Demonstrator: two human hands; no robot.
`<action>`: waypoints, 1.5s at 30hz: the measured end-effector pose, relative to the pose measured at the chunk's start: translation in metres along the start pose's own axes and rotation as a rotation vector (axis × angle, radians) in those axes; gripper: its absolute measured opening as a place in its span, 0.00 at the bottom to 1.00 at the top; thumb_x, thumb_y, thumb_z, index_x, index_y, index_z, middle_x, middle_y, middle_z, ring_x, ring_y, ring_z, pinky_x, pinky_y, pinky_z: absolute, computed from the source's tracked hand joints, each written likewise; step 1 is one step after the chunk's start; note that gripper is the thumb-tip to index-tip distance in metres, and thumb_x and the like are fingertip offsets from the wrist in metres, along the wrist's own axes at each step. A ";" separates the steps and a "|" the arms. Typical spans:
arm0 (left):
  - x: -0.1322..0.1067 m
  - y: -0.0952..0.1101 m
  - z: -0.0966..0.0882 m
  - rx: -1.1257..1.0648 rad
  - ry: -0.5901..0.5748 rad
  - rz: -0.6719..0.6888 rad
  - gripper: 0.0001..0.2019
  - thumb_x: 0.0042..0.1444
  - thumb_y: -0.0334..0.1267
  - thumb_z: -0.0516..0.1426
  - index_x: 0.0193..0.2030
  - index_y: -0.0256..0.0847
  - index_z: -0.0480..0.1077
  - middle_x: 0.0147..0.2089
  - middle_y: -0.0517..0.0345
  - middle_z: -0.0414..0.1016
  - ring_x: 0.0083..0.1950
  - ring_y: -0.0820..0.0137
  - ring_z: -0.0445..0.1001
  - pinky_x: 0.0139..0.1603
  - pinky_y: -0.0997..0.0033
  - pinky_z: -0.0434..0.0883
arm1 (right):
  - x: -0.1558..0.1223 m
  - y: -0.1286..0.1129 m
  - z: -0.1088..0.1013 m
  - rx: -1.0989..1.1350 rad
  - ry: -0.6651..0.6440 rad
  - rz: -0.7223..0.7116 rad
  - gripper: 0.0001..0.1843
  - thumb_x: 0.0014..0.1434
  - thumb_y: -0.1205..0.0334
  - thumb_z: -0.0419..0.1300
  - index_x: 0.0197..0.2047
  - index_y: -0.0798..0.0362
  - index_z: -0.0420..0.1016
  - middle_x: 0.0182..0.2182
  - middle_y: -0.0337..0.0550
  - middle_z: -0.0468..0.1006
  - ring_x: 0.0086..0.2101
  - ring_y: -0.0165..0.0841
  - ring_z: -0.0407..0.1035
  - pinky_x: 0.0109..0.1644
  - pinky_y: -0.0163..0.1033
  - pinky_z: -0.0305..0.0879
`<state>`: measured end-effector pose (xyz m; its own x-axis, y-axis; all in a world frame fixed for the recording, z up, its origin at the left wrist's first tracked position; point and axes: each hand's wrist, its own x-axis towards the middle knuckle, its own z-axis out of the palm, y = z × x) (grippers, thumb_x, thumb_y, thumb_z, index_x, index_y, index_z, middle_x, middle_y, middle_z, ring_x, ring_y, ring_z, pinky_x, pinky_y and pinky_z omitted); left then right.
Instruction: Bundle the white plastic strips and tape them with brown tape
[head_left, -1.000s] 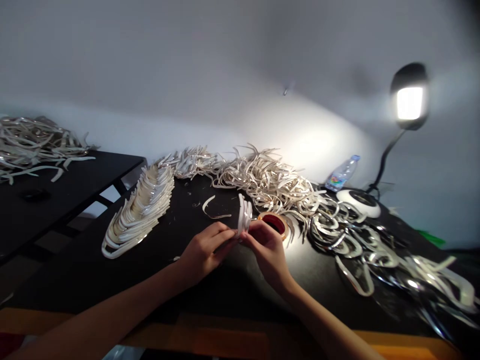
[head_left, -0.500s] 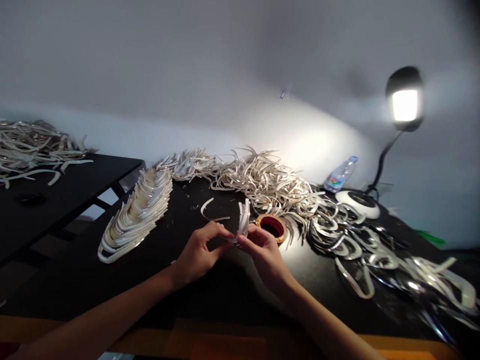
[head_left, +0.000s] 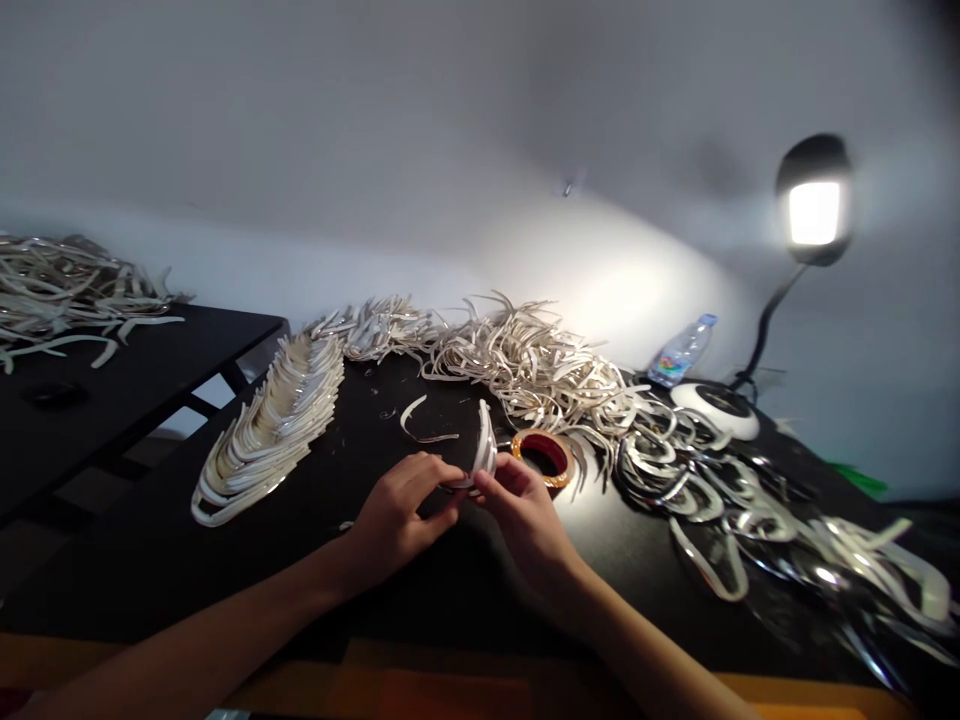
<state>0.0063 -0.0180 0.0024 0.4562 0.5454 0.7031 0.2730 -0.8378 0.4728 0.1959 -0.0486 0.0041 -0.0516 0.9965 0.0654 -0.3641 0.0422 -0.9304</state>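
1. The curved strips (head_left: 485, 445), a small whitish bundle, are held above the dark table (head_left: 637, 570), one end pointing upward.
2. The right hand (head_left: 525, 510) is nearly closed, thumb and fingers pinching the bundle at its lower bend.
3. The left hand (head_left: 397, 510) is partly curled, its fingertips and thumb closing on the low end; how firmly, I cannot tell.
4. The strips look light and thin, probably springy rather than limp; their shiny faces may slide over one another.
5. The bend seems the surest place to pinch, with edges lined up; gripping only the tips would likely let them fan out.
6. A tape roll (head_left: 564, 474) lies just beyond the right hand, and a loose strip (head_left: 409, 418) lies beyond the left.
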 end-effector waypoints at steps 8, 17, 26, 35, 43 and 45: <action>-0.002 -0.004 0.000 0.036 0.014 0.055 0.09 0.69 0.31 0.59 0.53 0.43 0.73 0.48 0.52 0.79 0.49 0.65 0.78 0.52 0.63 0.76 | 0.002 -0.008 -0.007 -0.110 -0.096 -0.019 0.14 0.57 0.50 0.74 0.42 0.50 0.85 0.37 0.41 0.82 0.37 0.34 0.74 0.45 0.38 0.70; 0.003 0.000 -0.001 -0.063 0.006 -0.047 0.06 0.65 0.30 0.63 0.46 0.42 0.76 0.45 0.55 0.79 0.47 0.66 0.78 0.50 0.66 0.75 | 0.003 0.000 -0.004 -0.062 -0.022 -0.031 0.14 0.55 0.53 0.76 0.40 0.50 0.84 0.35 0.39 0.81 0.34 0.31 0.71 0.40 0.35 0.69; 0.000 -0.005 0.000 -0.188 -0.169 -0.220 0.03 0.68 0.35 0.60 0.47 0.42 0.74 0.43 0.58 0.77 0.45 0.68 0.77 0.48 0.70 0.73 | 0.004 -0.011 -0.006 -0.223 -0.102 -0.042 0.13 0.59 0.51 0.73 0.42 0.50 0.83 0.37 0.39 0.81 0.40 0.34 0.73 0.46 0.36 0.68; 0.011 0.017 -0.006 -0.461 -0.283 -0.567 0.08 0.66 0.42 0.62 0.42 0.40 0.79 0.40 0.59 0.82 0.42 0.68 0.78 0.44 0.72 0.72 | 0.005 -0.018 -0.007 -0.097 -0.162 0.186 0.18 0.56 0.50 0.74 0.38 0.55 0.79 0.32 0.38 0.77 0.32 0.29 0.68 0.38 0.33 0.64; 0.014 0.023 -0.009 -0.507 -0.313 -0.610 0.06 0.65 0.40 0.63 0.42 0.40 0.79 0.40 0.59 0.83 0.41 0.69 0.79 0.43 0.73 0.71 | 0.007 -0.007 -0.013 0.070 -0.090 0.411 0.17 0.52 0.54 0.76 0.34 0.58 0.80 0.30 0.39 0.76 0.30 0.27 0.69 0.35 0.30 0.65; 0.011 0.024 -0.008 -0.446 -0.327 -0.539 0.05 0.65 0.38 0.62 0.43 0.41 0.80 0.41 0.60 0.83 0.43 0.68 0.79 0.44 0.73 0.71 | 0.006 -0.010 -0.015 0.097 -0.088 0.469 0.14 0.50 0.57 0.75 0.33 0.58 0.80 0.30 0.40 0.77 0.31 0.28 0.70 0.38 0.33 0.68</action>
<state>0.0110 -0.0314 0.0259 0.6028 0.7827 0.1551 0.1928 -0.3315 0.9236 0.2131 -0.0415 0.0085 -0.3077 0.8964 -0.3191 -0.3679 -0.4214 -0.8289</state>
